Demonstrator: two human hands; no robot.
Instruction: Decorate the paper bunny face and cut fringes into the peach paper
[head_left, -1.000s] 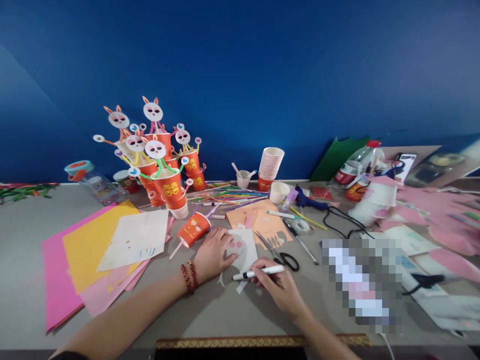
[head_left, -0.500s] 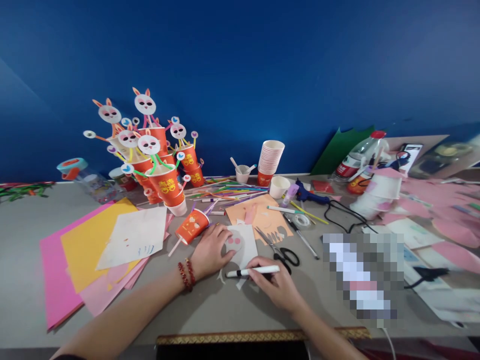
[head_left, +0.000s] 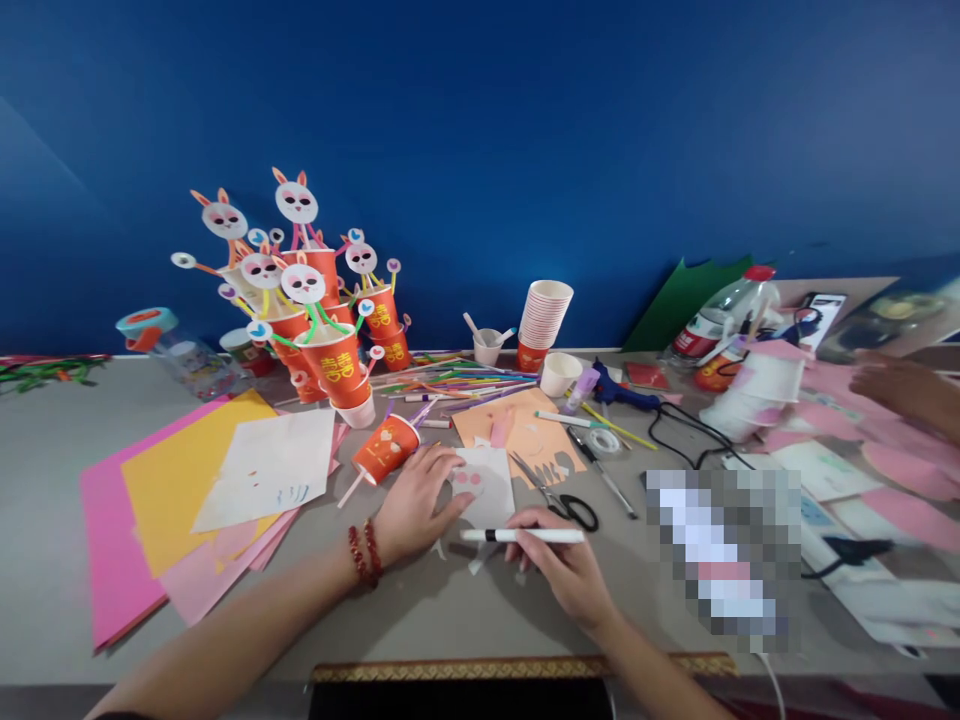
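Observation:
My left hand (head_left: 420,500), a red beaded bracelet (head_left: 364,553) on its wrist, lies palm down with fingers stretched out and apart. Its thumb and fingertips rest at a round white paper disc (head_left: 466,482) with two pink spots, which lies on a white paper sheet (head_left: 496,487). My right hand (head_left: 559,570) is closed around a white marker (head_left: 536,536) with a black band. The marker is held nearly level, pointing left, above the sheet's near edge. Small paper scraps (head_left: 478,565) lie beneath it. Black-handled scissors (head_left: 574,510) rest right of the sheet.
Orange cups with rabbit faces (head_left: 337,362) stand at back left, near coloured paper sheets (head_left: 142,500). An orange cup (head_left: 386,447) lies tilted beside my left hand. Behind are a cup stack (head_left: 546,320) and glue gun (head_left: 626,393). Another person's hand (head_left: 907,395) is at far right.
My right hand has shifted the marker slightly right and up, and it now lies more level. My left hand stays at the disc. Another person's hand has come in at far right.

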